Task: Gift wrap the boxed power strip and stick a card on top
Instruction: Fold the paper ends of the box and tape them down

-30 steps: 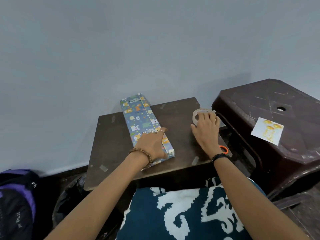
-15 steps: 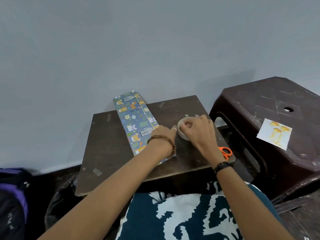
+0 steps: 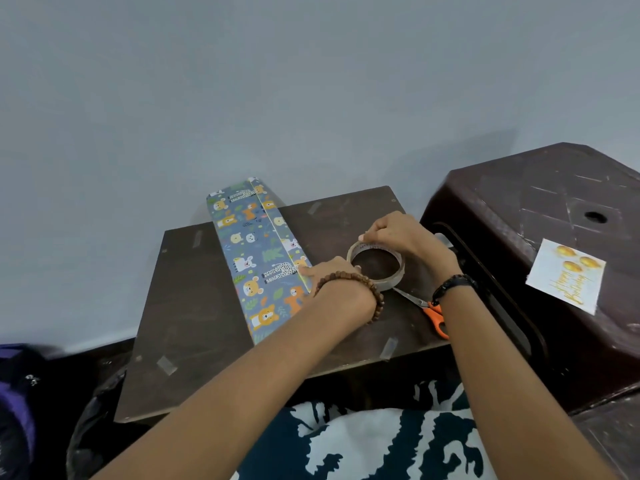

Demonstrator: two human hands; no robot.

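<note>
Though wrapped, box contents unseen

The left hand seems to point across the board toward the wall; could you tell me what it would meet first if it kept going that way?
Most likely the tape roll: the left hand already lies against its near-left rim, fingers also on the wrapped box. Depth is unclear.

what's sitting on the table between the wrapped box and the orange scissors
In the head view, the tape roll lies between the wrapped box and the scissors, with the left hand beside it and the right hand pinching its far rim.
</note>
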